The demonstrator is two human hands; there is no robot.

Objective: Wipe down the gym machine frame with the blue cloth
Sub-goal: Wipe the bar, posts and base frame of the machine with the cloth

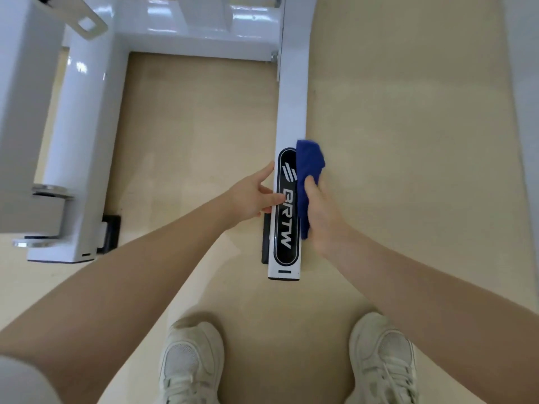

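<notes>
The white gym machine frame (293, 91) lies low on the floor, its right rail running toward me and ending in a black oval logo plate (287, 228). My right hand (322, 211) grips the blue cloth (309, 167) and holds it against the right side of that rail, beside the logo plate. My left hand (253, 196) rests with straight fingers on the rail's left edge, fingertips touching the plate.
The frame's left rail (78, 141) and a cross beam (198, 39) enclose a patch of beige floor. A chrome fitting (51, 191) juts out at the left. My two white sneakers (192, 363) stand just behind the rail's end. A pale wall edge runs along the far right.
</notes>
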